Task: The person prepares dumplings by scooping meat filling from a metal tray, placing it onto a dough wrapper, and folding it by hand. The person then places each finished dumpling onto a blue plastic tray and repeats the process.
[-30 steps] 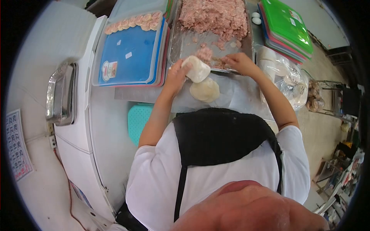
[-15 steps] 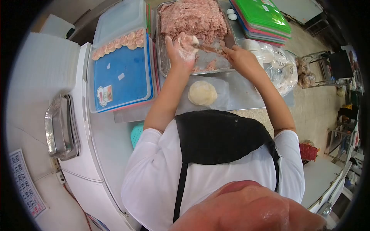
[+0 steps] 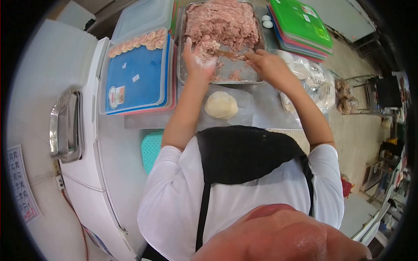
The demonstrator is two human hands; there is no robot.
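My left hand point(image 3: 199, 63), dusted with flour, cups a dumpling wrapper point(image 3: 214, 45) with pink minced meat on it. In my right hand point(image 3: 269, 66) is a thin wooden spatula point(image 3: 226, 54), its tip against the filling. Both hands are over the near part of a metal tray point(image 3: 180, 71), where a large mound of minced meat point(image 3: 220, 24) fills the far side. Just below the tray, a pile of round pale dough wrappers point(image 3: 221, 105) lies on a sheet of white paper or plastic point(image 3: 245, 104).
Left of the tray, stacked lidded containers carry a blue lid point(image 3: 141, 80) with a row of formed dumplings point(image 3: 137, 43) at its far edge. To the right stand green-topped containers point(image 3: 300, 19), white eggs point(image 3: 267, 21) and a clear plastic bag point(image 3: 309, 80). A turquoise basket point(image 3: 151, 150) sits lower left.
The spatula tip and my left hand have moved slightly to the left, with the wrapper more folded in toward the palm. The whole view has shifted a little.
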